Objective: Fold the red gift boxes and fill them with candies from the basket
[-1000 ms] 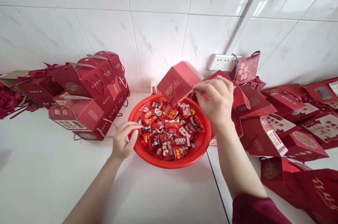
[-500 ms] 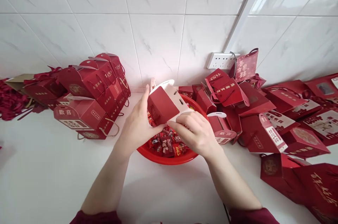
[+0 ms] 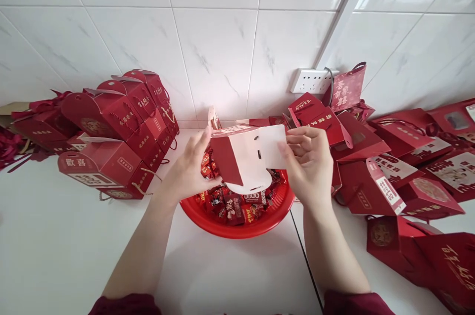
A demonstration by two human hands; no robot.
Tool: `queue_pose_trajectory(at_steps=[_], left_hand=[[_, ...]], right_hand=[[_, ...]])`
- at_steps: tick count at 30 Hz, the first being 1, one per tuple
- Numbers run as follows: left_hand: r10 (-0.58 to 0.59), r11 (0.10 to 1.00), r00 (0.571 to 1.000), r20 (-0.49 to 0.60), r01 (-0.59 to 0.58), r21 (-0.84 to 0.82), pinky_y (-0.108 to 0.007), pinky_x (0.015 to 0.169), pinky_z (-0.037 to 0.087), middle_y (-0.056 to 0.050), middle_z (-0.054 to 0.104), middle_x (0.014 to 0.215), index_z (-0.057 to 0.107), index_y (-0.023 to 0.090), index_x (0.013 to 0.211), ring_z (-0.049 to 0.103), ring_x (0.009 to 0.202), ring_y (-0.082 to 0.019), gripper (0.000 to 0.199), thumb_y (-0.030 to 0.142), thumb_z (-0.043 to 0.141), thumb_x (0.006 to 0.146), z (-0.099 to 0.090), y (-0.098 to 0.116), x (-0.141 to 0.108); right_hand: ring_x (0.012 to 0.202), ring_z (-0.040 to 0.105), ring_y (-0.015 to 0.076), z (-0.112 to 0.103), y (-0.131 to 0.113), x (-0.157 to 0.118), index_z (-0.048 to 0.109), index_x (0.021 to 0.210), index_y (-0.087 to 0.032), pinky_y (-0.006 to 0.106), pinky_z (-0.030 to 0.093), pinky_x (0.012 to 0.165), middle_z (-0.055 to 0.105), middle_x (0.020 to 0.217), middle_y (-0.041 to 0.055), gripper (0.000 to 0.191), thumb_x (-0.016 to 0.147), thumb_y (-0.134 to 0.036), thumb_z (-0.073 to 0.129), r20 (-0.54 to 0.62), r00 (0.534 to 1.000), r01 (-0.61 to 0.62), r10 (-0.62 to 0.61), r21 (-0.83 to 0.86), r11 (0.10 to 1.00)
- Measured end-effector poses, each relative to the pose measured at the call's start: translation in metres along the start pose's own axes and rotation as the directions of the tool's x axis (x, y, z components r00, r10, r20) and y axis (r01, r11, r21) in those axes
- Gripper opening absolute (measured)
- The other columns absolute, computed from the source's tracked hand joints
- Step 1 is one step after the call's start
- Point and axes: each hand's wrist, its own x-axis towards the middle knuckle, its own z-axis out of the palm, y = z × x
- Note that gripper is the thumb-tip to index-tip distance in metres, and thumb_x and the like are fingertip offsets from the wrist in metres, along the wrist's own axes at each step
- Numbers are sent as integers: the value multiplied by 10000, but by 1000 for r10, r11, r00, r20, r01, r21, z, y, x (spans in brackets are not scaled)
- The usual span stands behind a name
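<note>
A red cardboard gift box (image 3: 227, 160) with a white inside is tilted above a red plastic basin (image 3: 237, 230). My left hand (image 3: 189, 169) grips its left side, thumb below and fingers at the upper edge. Between the thumb and fingers of my right hand (image 3: 309, 164) is the white inner face of a flap (image 3: 270, 144), folded outward to the right. Another flap with a scalloped edge hangs at the front. Slots show in the white card. Wrapped candies (image 3: 233, 206) fill the basin under the box.
Stacked red gift boxes (image 3: 126, 127) with rope handles stand at the left, by the tiled wall. More red boxes (image 3: 363, 186) are piled at the right. A power strip (image 3: 311, 80) is on the wall, and a dark seam (image 3: 306, 255) crosses the white tabletop (image 3: 230, 275).
My right hand has moved right and up, drawing a flap outward. The box has turned, so more of its white inside shows. The view has shifted slightly.
</note>
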Motion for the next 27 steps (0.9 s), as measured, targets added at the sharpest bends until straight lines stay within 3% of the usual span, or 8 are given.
queue_pose_trajectory(at_steps=[3, 7, 13, 18, 20, 23, 26, 27], left_hand=[[60, 997, 998, -9, -59, 46, -520, 1054, 563, -164, 335, 1586, -116, 415, 1623, 433, 1449, -378, 1302, 180, 837, 768, -3, -1, 0], [167, 969, 986, 2, -164, 186, -509, 1101, 531, -159, 372, 1554, -43, 378, 1644, 446, 1447, -361, 1189, 138, 781, 820, -5, 6, 3], [194, 955, 980, 41, -198, 220, -463, 1016, 591, -150, 405, 1533, -5, 383, 1648, 486, 1422, -361, 1161, 83, 749, 819, -3, 12, 7], [-22, 974, 1000, 1, 21, 224, -464, 1080, 537, -95, 383, 1605, 187, 358, 1639, 430, 1472, -344, 889, 12, 527, 893, -3, 41, 7], [-8, 967, 991, -135, 42, 253, -518, 1127, 468, -89, 487, 1506, 431, 337, 1531, 491, 1416, -330, 733, -10, 463, 886, -4, 60, 6], [60, 961, 974, -219, 2, 275, -445, 891, 519, -76, 650, 1113, 656, 285, 1256, 667, 1024, -256, 429, 80, 558, 892, 0, 83, 3], [-60, 898, 970, -235, 156, 411, -403, 723, 417, -44, 653, 840, 688, 221, 935, 627, 778, -220, 57, 265, 654, 921, 8, 90, 1], [-110, 867, 962, -248, 215, 450, -399, 712, 386, -35, 649, 794, 654, 212, 848, 610, 747, -215, 129, 310, 661, 931, 10, 88, 1]], right_hand=[[823, 715, 180, -2, 4, 6, 623, 1018, -247, 290, 543, 635, 720, 973, 42, 117, 960, -349, 628, 49, 999, -12, 18, -117, 993], [777, 661, 184, 3, 0, 5, 569, 739, -212, 283, 449, 618, 707, 906, 51, 369, 959, -505, 611, 190, 981, 104, -27, -407, 907], [599, 574, 182, 13, -2, 6, 531, 743, -215, 274, 232, 534, 644, 667, 29, 401, 1037, -475, 450, 418, 859, 109, 295, -713, 692], [575, 575, 197, 16, -3, 10, 571, 621, -195, 308, 177, 548, 642, 604, 71, 479, 1039, -334, 384, 407, 848, 146, 339, -795, 589], [569, 578, 201, 19, -3, 7, 602, 599, -193, 310, 175, 544, 644, 596, 80, 483, 1019, -323, 402, 385, 847, 120, 366, -809, 575], [570, 586, 204, 25, -4, 1, 639, 594, -202, 304, 186, 539, 646, 593, 78, 466, 994, -323, 431, 383, 836, 84, 392, -796, 599], [562, 580, 207, 30, -5, -5, 634, 572, -207, 302, 202, 536, 627, 568, 76, 474, 986, -319, 431, 391, 840, 74, 376, -769, 635], [555, 572, 205, 31, -5, -6, 622, 561, -208, 303, 206, 535, 617, 559, 74, 477, 983, -316, 429, 394, 842, 74, 368, -760, 646]])
